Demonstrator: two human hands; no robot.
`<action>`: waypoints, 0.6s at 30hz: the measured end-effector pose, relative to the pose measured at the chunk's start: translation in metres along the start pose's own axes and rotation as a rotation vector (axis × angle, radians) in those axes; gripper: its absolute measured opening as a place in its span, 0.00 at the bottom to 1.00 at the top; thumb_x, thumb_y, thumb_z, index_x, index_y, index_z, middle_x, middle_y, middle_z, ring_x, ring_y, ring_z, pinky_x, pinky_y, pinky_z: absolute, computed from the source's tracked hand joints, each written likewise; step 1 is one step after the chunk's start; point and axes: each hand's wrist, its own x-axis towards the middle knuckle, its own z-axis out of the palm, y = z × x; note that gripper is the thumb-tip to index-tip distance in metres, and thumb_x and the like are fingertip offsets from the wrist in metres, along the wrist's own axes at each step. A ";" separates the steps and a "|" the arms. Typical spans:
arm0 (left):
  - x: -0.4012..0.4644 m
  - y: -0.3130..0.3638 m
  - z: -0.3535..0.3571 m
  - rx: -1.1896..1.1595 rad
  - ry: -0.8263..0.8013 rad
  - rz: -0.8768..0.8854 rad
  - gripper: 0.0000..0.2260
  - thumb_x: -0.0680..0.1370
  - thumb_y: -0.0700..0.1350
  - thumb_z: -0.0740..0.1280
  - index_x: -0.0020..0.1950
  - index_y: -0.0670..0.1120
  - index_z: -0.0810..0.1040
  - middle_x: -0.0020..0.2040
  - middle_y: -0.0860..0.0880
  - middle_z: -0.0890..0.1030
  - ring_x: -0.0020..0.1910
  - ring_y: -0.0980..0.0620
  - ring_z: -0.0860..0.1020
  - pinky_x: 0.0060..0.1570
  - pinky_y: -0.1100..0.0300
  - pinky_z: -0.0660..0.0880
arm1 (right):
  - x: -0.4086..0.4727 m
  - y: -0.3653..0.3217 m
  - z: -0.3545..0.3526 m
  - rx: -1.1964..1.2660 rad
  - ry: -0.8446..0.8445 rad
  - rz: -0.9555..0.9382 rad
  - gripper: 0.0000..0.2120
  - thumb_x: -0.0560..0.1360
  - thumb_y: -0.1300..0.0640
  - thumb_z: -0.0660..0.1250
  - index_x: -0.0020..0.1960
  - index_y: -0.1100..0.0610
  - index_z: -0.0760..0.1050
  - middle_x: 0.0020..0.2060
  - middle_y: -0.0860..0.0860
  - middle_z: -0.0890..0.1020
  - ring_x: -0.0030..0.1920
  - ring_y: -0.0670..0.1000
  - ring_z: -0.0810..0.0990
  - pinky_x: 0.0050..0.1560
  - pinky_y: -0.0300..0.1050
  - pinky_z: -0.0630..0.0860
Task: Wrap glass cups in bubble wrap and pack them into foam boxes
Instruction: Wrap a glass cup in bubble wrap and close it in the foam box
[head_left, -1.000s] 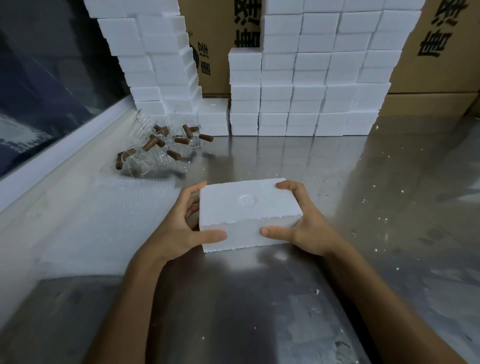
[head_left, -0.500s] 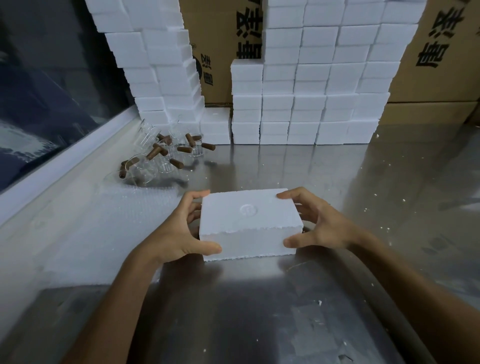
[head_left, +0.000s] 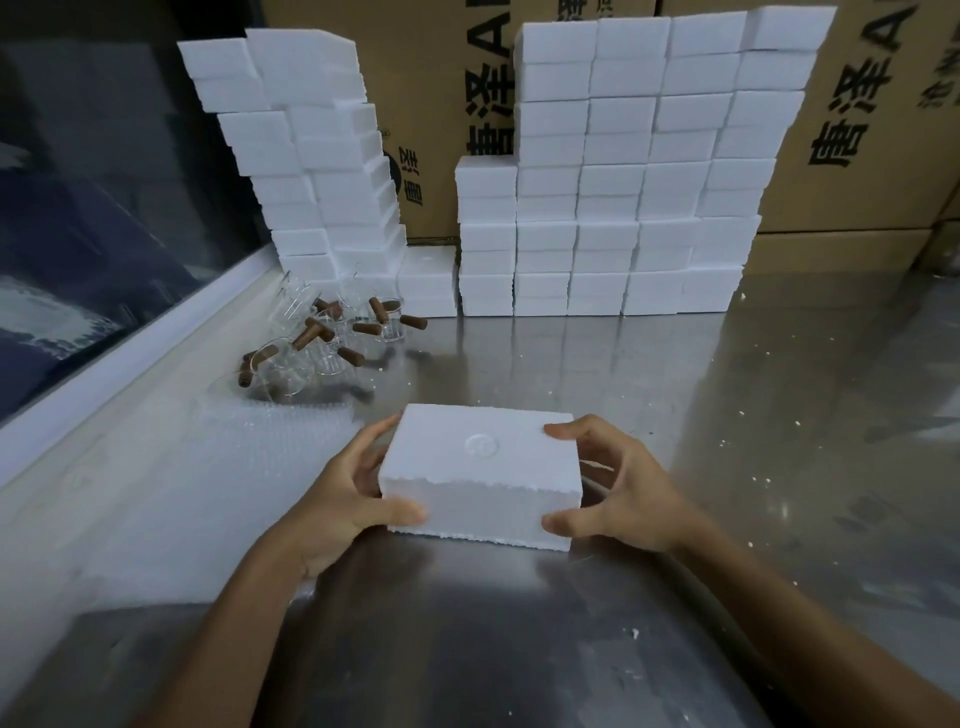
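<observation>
1. Closed white foam box (head_left: 480, 470) sits on the steel table (head_left: 727, 415), centre foreground. Lid is on, rough crumbly seam along the front edge, round embossed mark in the middle of the top; I can't read it.
2. My left hand (head_left: 345, 499) grips the box's left end, thumb on the front face, fingers curled round the far side.
3. My right hand (head_left: 618, 493) is at the right end: thumb tip on the front lower corner, index tip on the top far corner, palm standing off the side.
4. Bubble wrap sheet (head_left: 249, 467) lies flat just left of the box.
5. Glass cups (head_left: 322, 343) with brown stubby handles are heaped beyond the wrap, some tipped over.
6. Stacked foam boxes (head_left: 618, 208) stand along the back; the left stack leans.
7. Cardboard cartons (head_left: 872, 119) behind carry black print, "唐泽" plus a partial "A".
8. Table is shiny and scuffed, dotted with white foam crumbs; a dark window pane (head_left: 104, 182) with a white sill runs down the left.
</observation>
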 end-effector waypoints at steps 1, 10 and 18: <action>-0.002 -0.004 0.004 -0.012 0.075 0.008 0.37 0.61 0.40 0.83 0.64 0.65 0.74 0.60 0.60 0.81 0.57 0.56 0.81 0.48 0.60 0.81 | -0.001 0.002 0.005 0.030 0.034 0.001 0.33 0.57 0.54 0.84 0.58 0.42 0.76 0.57 0.43 0.82 0.61 0.48 0.80 0.66 0.47 0.75; 0.002 0.007 0.078 -0.646 0.255 -0.069 0.36 0.61 0.44 0.81 0.66 0.54 0.72 0.60 0.46 0.83 0.57 0.42 0.82 0.52 0.39 0.80 | -0.002 0.007 0.036 0.098 0.304 -0.008 0.36 0.53 0.49 0.84 0.58 0.40 0.75 0.55 0.42 0.81 0.59 0.45 0.79 0.58 0.37 0.77; 0.024 0.031 0.099 -0.533 0.507 -0.235 0.47 0.62 0.48 0.82 0.72 0.62 0.58 0.59 0.47 0.78 0.53 0.43 0.81 0.40 0.40 0.82 | -0.008 -0.011 0.045 -0.231 0.364 -0.019 0.39 0.57 0.43 0.84 0.65 0.39 0.71 0.65 0.41 0.72 0.60 0.38 0.74 0.54 0.23 0.69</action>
